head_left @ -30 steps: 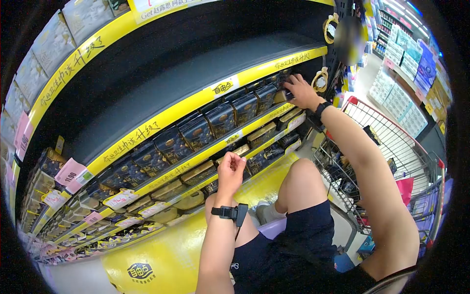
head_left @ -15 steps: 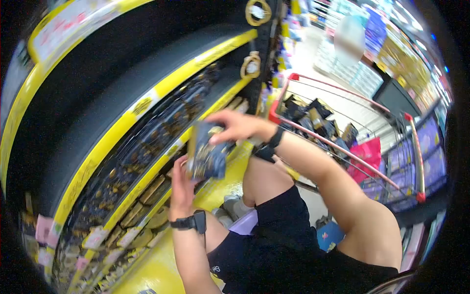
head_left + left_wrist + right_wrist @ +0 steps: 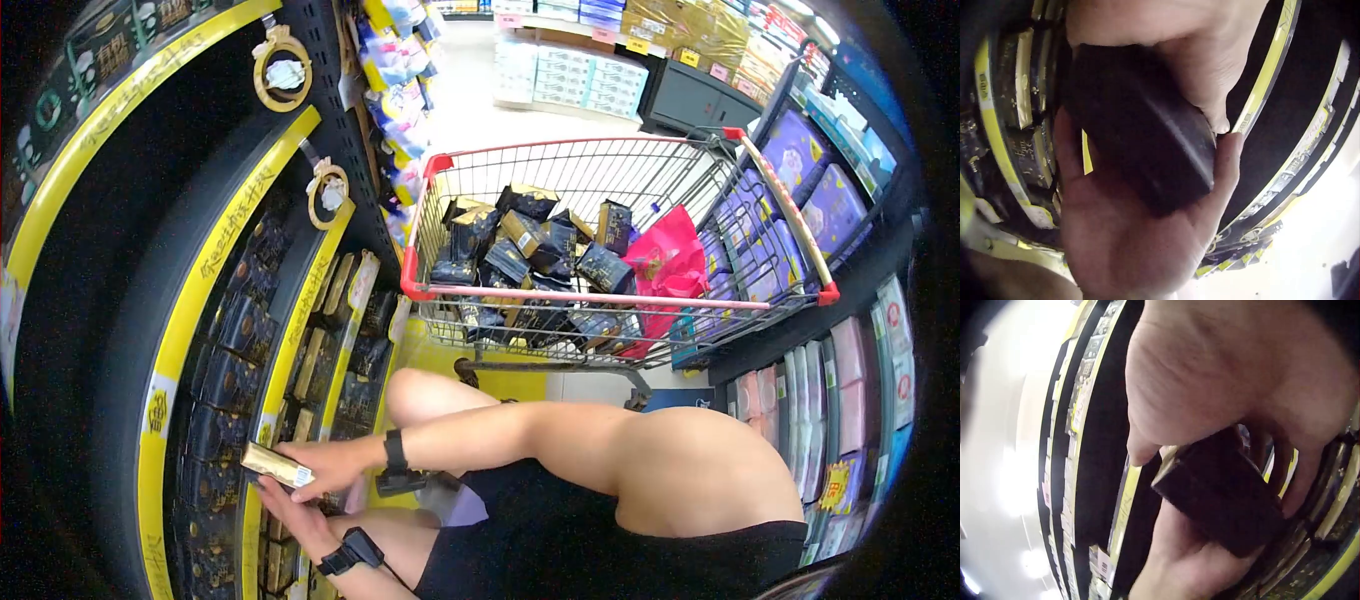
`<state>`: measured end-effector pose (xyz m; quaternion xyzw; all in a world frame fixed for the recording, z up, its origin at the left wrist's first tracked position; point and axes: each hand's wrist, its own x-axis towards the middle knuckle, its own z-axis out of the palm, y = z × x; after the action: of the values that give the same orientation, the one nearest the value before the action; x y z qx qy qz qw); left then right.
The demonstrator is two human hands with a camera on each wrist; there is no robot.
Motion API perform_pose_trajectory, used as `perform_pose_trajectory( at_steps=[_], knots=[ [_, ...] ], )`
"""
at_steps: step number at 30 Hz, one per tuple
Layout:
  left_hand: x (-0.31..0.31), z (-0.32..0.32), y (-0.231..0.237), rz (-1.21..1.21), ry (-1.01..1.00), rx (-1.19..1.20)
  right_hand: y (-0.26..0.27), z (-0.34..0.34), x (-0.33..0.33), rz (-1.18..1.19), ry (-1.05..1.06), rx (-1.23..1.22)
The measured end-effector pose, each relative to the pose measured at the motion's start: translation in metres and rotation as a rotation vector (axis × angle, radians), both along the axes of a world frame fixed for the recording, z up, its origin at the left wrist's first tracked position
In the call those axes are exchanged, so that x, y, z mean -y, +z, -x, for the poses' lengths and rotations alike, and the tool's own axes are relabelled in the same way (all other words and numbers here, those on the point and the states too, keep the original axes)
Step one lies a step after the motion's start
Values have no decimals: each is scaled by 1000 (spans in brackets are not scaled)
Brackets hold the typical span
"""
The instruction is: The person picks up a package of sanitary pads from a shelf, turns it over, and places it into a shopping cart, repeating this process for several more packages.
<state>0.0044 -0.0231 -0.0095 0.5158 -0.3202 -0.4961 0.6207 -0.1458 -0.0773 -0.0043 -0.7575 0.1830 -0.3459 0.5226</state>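
Observation:
Both hands hold one dark pack of sanitary pads (image 3: 272, 465) with a gold side and a white barcode label, in front of the lower shelf. The right hand (image 3: 335, 465) grips it from above, thumb on one side and fingers on the other, as the right wrist view shows. From below, the left hand (image 3: 1135, 244) cups the pack, its thumb up along one side and fingers along the other. In the left wrist view the pack's plain dark face (image 3: 1141, 125) is turned to the camera, partly covered by the right hand.
A wire shopping cart (image 3: 560, 148) with a red-cornered rim holds many dark packs (image 3: 530, 240) and a pink bag (image 3: 668, 262). Rows of similar packs (image 3: 232, 380) fill the lower shelf at left, behind a yellow shelf edge (image 3: 205, 290). Purple packs (image 3: 835, 210) stand at right.
The right hand has taken the pack from the shelf and brought it to the left hand, which now holds it too. The head view has swung right, bringing the cart to the middle.

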Motion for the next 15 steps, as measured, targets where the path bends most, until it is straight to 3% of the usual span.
perform_pose_trajectory(
  at_steps=[3, 5, 8, 10, 11, 15],
  knots=[
    [4, 1, 1, -59, 104, 47, -7, -7, 12, 30, -32, -56],
    [2, -2, 3, -24, 100, -106, -6, -2, 18, 79, -36, -50],
    [2, -5, -1, 22, 74, -201, 4, 8, 21, -205, -9, 190],
    [-2, -12, -7, 48, 58, -215, 2, 9, 28, -209, -6, 181],
    [2, -28, -26, 85, 35, -213, -1, 9, 29, -173, -34, 162],
    [2, -4, -2, 178, 39, 14, -16, -1, 24, -61, -198, 167]
  ],
)
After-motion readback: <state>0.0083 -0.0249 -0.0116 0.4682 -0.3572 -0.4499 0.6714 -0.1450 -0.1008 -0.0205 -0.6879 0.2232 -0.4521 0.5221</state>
